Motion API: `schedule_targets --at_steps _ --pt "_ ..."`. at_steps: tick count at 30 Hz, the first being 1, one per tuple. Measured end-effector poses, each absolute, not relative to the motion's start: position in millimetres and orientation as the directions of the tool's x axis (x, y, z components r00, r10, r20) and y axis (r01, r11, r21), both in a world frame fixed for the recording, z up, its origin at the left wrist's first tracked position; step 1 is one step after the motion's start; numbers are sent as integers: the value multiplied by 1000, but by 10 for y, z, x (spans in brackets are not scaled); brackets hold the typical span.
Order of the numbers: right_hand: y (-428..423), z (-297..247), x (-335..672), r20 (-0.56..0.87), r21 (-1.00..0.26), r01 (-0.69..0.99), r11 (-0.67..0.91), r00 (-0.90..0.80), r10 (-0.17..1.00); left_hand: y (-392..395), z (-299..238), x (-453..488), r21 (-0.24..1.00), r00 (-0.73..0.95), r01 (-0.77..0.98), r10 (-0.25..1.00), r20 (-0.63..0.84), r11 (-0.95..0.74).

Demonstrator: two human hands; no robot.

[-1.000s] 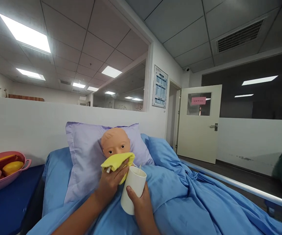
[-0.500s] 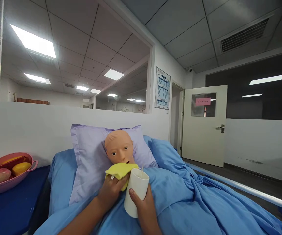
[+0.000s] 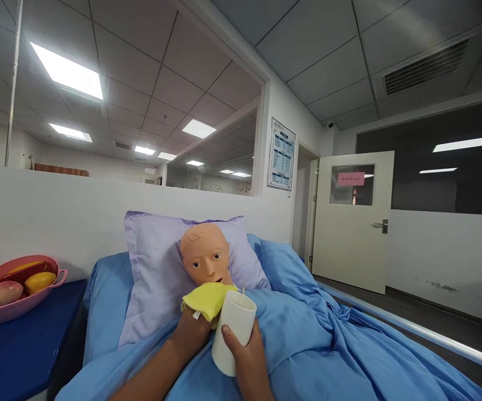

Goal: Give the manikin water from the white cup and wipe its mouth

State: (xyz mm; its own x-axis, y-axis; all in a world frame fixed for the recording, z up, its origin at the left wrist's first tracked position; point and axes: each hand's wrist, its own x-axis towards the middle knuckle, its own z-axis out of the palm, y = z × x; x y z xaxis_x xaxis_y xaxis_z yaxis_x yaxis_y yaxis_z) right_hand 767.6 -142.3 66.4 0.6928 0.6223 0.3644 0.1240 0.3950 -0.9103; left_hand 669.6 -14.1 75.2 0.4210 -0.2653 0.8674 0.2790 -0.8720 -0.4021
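Note:
A care manikin [image 3: 205,253] lies in bed with its head on a lilac pillow [image 3: 152,267]. Just below its chin, a yellow cloth [image 3: 209,299] is draped over my left hand [image 3: 193,333], which is closed on it; the fingertips are hidden under the cloth. My right hand [image 3: 249,356] is wrapped around a white cup [image 3: 234,334], tilted slightly, with the thumb across its front. A thin pale straw or stick [image 3: 243,295] pokes up from the cup's mouth. Cup and cloth are close beside each other.
Blue bedding [image 3: 307,334] covers the manikin's body. A bed rail [image 3: 416,327] runs along the right side. At the left, a pink basket [image 3: 15,316] of fruit stands on a dark blue tabletop [image 3: 19,356]. An open door [image 3: 351,245] is behind on the right.
My left hand and the yellow cloth have dropped slightly away from the manikin's mouth, and the cloth now drapes over the hand. The cup is almost unmoved. The view has tilted a little.

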Motion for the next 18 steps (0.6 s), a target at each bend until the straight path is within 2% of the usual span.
schedule_targets --at_steps 5,9,12,15,18 --pt "-1423 624 7708 386 -903 144 405 688 615 -212 1097 6717 -326 428 178 -225 875 -928" --pt "-1420 597 7706 427 -881 173 440 688 586 -191 1259 6863 -408 431 121 -322 843 -905" --pt "-1425 595 7699 383 -902 144 407 702 600 -165 1109 6878 -403 458 96 -319 830 -910" --pt "-1442 593 7687 397 -904 176 390 685 611 -165 872 6822 -245 468 -2 -217 857 -970" --pt "-1469 590 7675 398 -910 204 361 672 624 -194 715 6722 130 528 -82 68 846 -988"
